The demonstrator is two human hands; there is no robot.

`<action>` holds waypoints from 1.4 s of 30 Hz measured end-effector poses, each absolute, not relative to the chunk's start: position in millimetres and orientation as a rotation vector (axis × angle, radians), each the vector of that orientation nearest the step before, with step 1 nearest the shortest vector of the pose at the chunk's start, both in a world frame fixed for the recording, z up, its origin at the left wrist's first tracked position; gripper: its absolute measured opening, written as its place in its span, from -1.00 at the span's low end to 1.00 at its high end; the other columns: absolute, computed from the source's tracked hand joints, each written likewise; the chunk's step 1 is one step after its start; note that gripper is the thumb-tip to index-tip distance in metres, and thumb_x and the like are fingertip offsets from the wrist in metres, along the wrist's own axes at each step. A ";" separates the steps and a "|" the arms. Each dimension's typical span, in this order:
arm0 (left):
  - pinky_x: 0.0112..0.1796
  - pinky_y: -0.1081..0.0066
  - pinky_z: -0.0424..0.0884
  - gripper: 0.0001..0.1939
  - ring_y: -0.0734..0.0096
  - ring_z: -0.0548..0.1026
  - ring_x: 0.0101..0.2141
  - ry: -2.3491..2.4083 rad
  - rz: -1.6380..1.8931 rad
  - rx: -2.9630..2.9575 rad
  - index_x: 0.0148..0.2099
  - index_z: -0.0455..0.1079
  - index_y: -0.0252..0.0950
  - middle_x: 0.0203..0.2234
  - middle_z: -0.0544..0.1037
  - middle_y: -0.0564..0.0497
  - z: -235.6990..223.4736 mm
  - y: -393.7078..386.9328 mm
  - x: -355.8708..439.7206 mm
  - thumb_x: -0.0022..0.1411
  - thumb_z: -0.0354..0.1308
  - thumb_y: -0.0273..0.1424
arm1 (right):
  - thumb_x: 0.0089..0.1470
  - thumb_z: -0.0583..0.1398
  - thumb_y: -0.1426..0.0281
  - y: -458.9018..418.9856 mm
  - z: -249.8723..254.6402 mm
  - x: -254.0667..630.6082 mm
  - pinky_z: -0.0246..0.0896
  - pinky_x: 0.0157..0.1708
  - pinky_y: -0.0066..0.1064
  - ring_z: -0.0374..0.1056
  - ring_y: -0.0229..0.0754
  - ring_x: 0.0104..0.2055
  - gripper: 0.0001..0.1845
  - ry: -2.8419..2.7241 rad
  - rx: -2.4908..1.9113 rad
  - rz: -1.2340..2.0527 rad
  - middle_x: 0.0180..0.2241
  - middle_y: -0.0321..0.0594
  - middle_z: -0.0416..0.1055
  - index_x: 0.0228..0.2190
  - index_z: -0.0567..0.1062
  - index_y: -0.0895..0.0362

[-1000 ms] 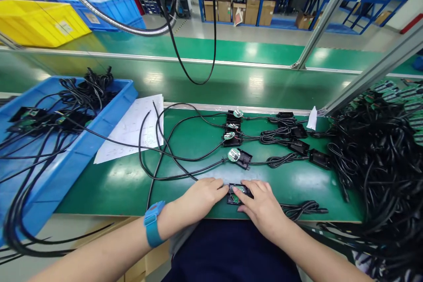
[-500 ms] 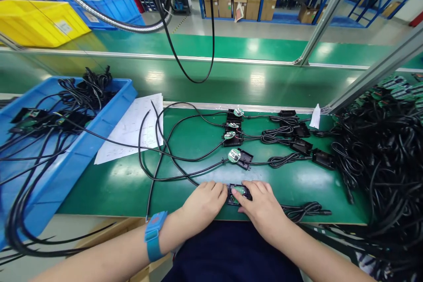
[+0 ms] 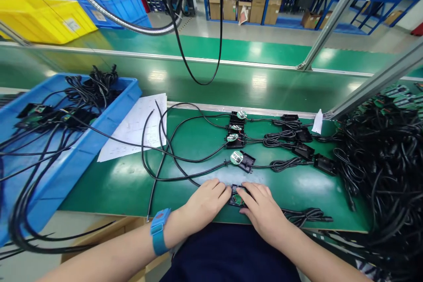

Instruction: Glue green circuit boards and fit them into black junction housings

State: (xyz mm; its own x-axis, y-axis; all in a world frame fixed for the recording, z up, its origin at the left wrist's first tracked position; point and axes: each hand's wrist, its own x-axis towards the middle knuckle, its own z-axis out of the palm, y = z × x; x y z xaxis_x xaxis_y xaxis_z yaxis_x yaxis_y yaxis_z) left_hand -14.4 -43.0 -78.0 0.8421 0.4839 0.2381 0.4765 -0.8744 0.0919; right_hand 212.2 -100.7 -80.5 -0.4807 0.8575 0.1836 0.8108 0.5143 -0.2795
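Note:
At the near edge of the green bench [image 3: 125, 185], my left hand [image 3: 205, 205] and my right hand [image 3: 262, 213] close in from either side on a small black housing [image 3: 236, 198] with a green circuit board in it. Fingertips of both hands press on it and cover most of it. A blue strap [image 3: 158, 231] circles my left wrist. A coiled black cable [image 3: 306, 217] trails off to the right of the housing. Behind it lie several more black housings with round green boards [image 3: 237, 157], each joined to a black cable.
A blue bin [image 3: 82, 141] of cabled parts stands at the left, with a white paper sheet [image 3: 137, 125] beside it. A large heap of black cables [image 3: 380, 163] fills the right. A conveyor belt [image 3: 231, 83] runs behind the bench. Black cords hang above.
My hands have drawn closer over the housing, and my fingers now cover more of its board. The view has shifted slightly.

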 end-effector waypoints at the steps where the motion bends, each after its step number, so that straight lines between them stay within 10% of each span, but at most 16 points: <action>1: -0.23 0.22 0.40 -0.76 0.23 0.37 -0.30 0.775 0.422 2.963 -0.02 0.38 -0.40 -0.32 0.46 -0.10 -78.2 -43.4 -14.9 0.39 -0.08 -0.56 | 0.13 0.30 0.47 -100.8 -80.4 212.5 0.32 -0.01 -0.06 0.31 0.06 0.05 -0.50 -2.468 -1.391 0.218 0.08 0.06 0.38 0.11 0.40 0.16; 19: -0.22 0.27 0.43 -0.80 0.28 0.42 -0.27 0.923 0.535 2.693 -0.10 0.45 -0.31 -0.30 0.49 -0.08 -61.1 -33.2 -14.1 0.38 0.00 -0.52 | 0.23 0.23 0.31 -89.6 -50.9 228.9 0.31 0.07 -0.08 0.31 0.03 0.11 -0.59 -2.420 -1.361 0.345 0.09 0.01 0.40 0.09 0.46 0.10; 25: -0.11 0.20 0.46 -0.75 0.18 0.53 -0.16 1.174 0.473 2.486 0.02 0.45 -0.34 -0.16 0.60 -0.16 -37.8 32.1 -8.0 0.34 0.09 -0.40 | 0.29 0.15 0.33 -40.8 -46.2 251.0 0.27 -0.04 -0.09 0.36 0.02 -0.05 -0.79 -2.189 -1.661 0.190 -0.17 -0.03 0.51 -0.20 0.56 0.15; 35: -0.39 0.47 0.38 -0.90 0.47 0.46 -0.49 0.994 0.354 2.097 -0.13 0.35 -0.25 -0.46 0.52 0.11 -32.0 44.7 -6.2 0.39 0.01 -0.40 | 0.30 0.11 0.43 -19.2 -34.9 258.3 0.26 -0.22 -0.37 0.39 -0.17 -0.26 -0.78 -2.228 -1.644 0.672 -0.34 -0.20 0.46 -0.24 0.58 0.10; 42: -0.20 0.42 0.38 -0.84 0.41 0.48 -0.25 0.739 0.491 2.342 -0.14 0.39 -0.24 -0.25 0.53 0.00 -27.7 60.4 5.8 0.41 -0.02 -0.45 | 0.29 0.05 0.43 -21.3 -16.7 262.7 0.25 -0.40 -0.45 0.39 -0.26 -0.45 -0.70 -1.899 -1.597 1.374 -0.46 -0.30 0.50 -0.45 0.48 0.13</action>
